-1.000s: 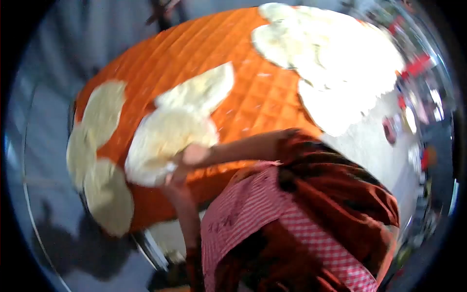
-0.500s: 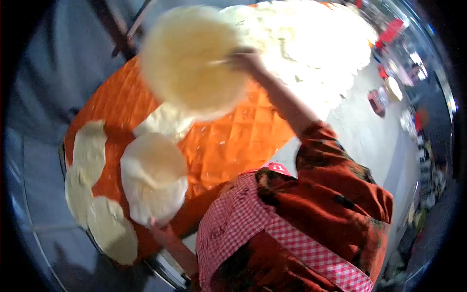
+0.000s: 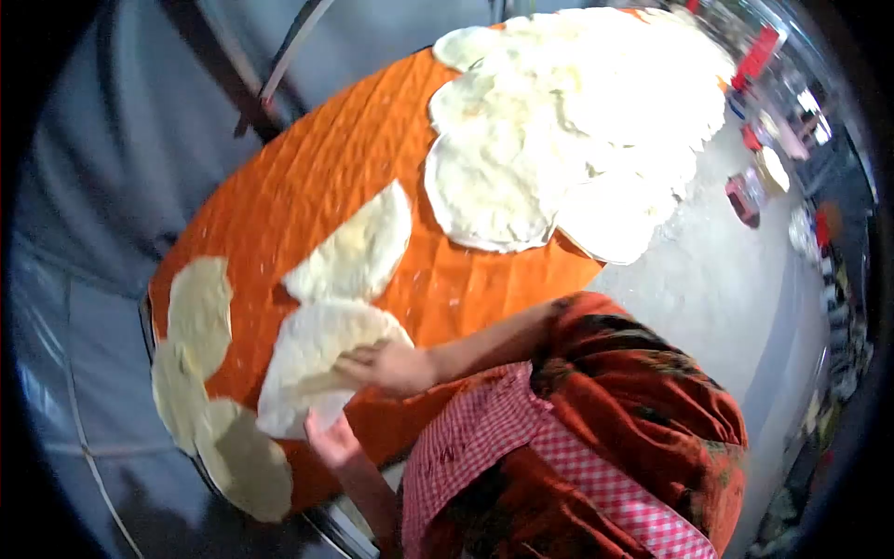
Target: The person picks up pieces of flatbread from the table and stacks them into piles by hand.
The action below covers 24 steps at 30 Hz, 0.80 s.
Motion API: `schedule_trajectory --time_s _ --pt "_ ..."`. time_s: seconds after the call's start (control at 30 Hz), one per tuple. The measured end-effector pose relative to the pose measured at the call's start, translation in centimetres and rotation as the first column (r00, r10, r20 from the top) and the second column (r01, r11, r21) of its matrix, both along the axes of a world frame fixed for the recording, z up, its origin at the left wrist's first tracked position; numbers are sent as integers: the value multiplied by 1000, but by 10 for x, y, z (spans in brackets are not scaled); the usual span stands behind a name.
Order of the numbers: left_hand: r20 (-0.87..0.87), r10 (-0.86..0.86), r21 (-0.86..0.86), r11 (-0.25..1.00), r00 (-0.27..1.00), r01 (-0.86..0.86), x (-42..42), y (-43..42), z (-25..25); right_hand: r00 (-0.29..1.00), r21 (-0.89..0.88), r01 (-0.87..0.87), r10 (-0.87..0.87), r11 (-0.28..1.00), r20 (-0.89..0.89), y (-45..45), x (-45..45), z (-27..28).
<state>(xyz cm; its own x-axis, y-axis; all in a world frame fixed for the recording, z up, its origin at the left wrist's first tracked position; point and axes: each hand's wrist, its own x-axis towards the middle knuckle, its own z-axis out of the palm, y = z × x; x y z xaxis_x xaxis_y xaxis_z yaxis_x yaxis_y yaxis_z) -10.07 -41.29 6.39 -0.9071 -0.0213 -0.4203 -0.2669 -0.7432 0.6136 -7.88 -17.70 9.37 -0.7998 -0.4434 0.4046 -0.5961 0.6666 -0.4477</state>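
On the orange cloth lies a thin, pale round flatbread, with both hands at it. My right hand rests on its top near the right side, fingers stretched out over the surface. At its near edge my left hand has the rim between thumb and fingers; the fingers' undersides are partly hidden. Just beyond lies a half-moon flatbread, touching or nearly touching the first one. Several darker flatbreads overlap along the left edge of the cloth.
A wide spread of overlapping flatbreads covers the far right of the orange cloth. Bottles and a red-capped jar stand on the grey surface at the right. Grey fabric hangs behind a pole.
My right hand has come down from the upper middle, where it held a large round flatbread, onto the near flatbread. That large bread has left the hand. The view has shifted slightly.
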Motion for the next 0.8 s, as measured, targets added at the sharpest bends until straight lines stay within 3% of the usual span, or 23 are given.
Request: schedule_trajectory --time_s 0.03,0.07,0.1,0.13,0.17,0.2,0.27,0.33,0.37,0.43,0.47,0.5,0.57,0.67,0.7,0.77,0.8 --pt "-98 21 -78 997 995 -29 0 13 19 992 -103 -38 49 994 113 -11 -17 16" --pt "-278 -34 0 999 960 35 -8 13 21 979 38 37 -44 999 202 -19 -40 17" --pt "-446 -65 67 992 892 106 -16 14 22 980 -36 49 -41 998 194 -14 -60 30" --pt "-448 -75 -36 997 891 66 -16 31 51 982 -140 71 -44 988 184 1 -85 48" --pt "-447 -78 -136 990 891 18 -12 53 84 995 -249 96 -89 964 38 8 -139 4" --pt "-417 -72 -314 947 906 -70 -15 63 92 979 -368 113 -39 923 201 44 -171 14" --pt "-453 -178 -664 721 874 -197 -13 80 93 878 -585 245 79 773 472 116 -233 38" --pt "-414 -330 -883 371 849 -287 -6 87 83 861 -674 439 -65 593 504 193 -235 90" --pt "-233 -260 -942 299 937 -151 -6 90 73 846 -714 510 -130 480 517 232 -236 117" --pt "-69 -176 -981 189 982 -35 -23 81 5 911 -890 410 -130 198 391 297 -244 122" --pt "-91 -179 -989 135 980 -68 -34 69 -49 926 -932 362 -124 18 357 342 -276 93" --pt "-110 -279 -991 -37 954 -126 -35 66 -74 953 -962 268 -129 -55 273 380 -300 69" --pt "-55 -468 -896 -366 882 -250 -29 68 -105 879 -892 417 -174 -172 445 438 -311 39" --pt "91 -336 -782 -607 938 -142 -25 91 -108 622 -656 704 -210 -272 755 506 -313 -29" --pt "91 -335 -800 -586 938 -132 -23 96 -106 515 -555 788 -207 -266 832 507 -311 -52" --pt "115 -327 -807 -582 938 -104 -24 96 -103 307 -345 920 -207 -184 929 457 -293 -67" --pt "136 -330 -799 -594 934 -93 -26 98 -100 366 -370 929 -235 31 900 429 -278 -92"
